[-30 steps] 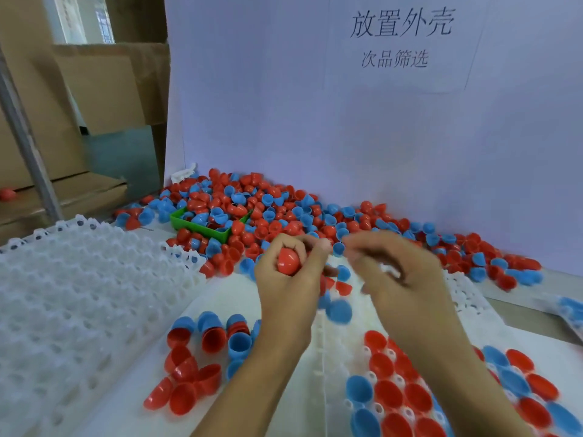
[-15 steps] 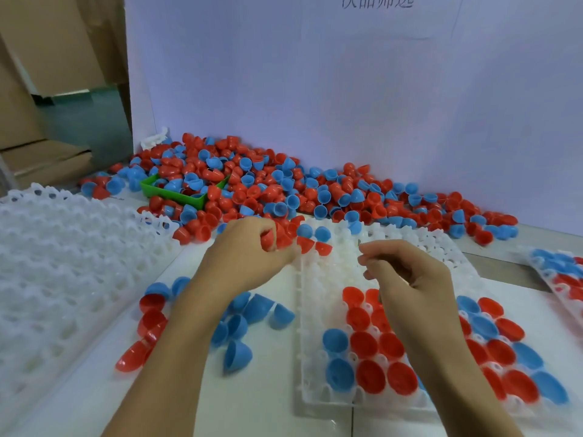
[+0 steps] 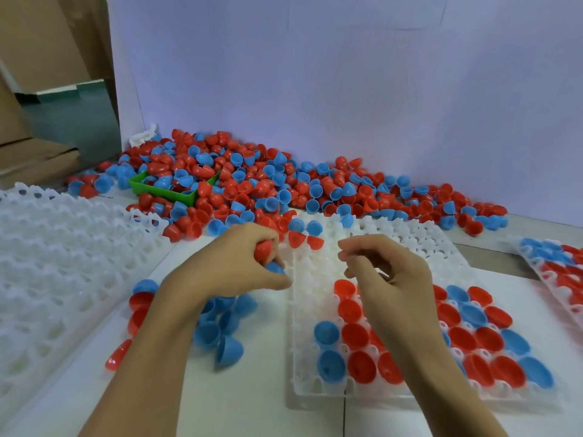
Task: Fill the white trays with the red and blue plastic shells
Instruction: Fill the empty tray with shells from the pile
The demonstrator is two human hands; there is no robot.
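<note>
At the far left, a stack of empty white trays (image 3: 63, 279) lies on the tabletop (image 3: 246, 402), its molded cups all unfilled. Just right of it, a small loose group of red and blue shells (image 3: 217, 329) sits on the tabletop, partly hidden under the person's left forearm. Behind, along the pale back wall, a large pile of red and blue plastic shells (image 3: 284, 187) spreads across the width of the scene, with a green bin (image 3: 164, 192) half buried in its left part.

The left hand (image 3: 233, 263) hovers near the middle, just beside the left edge of the working tray. Its fingers are curled round a red shell (image 3: 263, 249), and a blue shell (image 3: 275, 268) shows at the fingertips below it.

To the right lies the working tray (image 3: 315, 279), a white tray with its near rows already holding red and blue shells, open side up, and its far rows mostly bare apart from a few strays at the far edge. The right hand (image 3: 388, 279) is raised over the tray's empty middle. Its fingers are bent with thumb and fingertips drawn close; whether they pinch anything cannot be told.

At the far right edge, part of another tray (image 3: 555, 269) holds shells.

The step in hand appears to be feeding shells from the left hand to the right for seating. The next move likely calls for passing one shell across, turning it open side up, and pressing it into the nearest empty cup.
</note>
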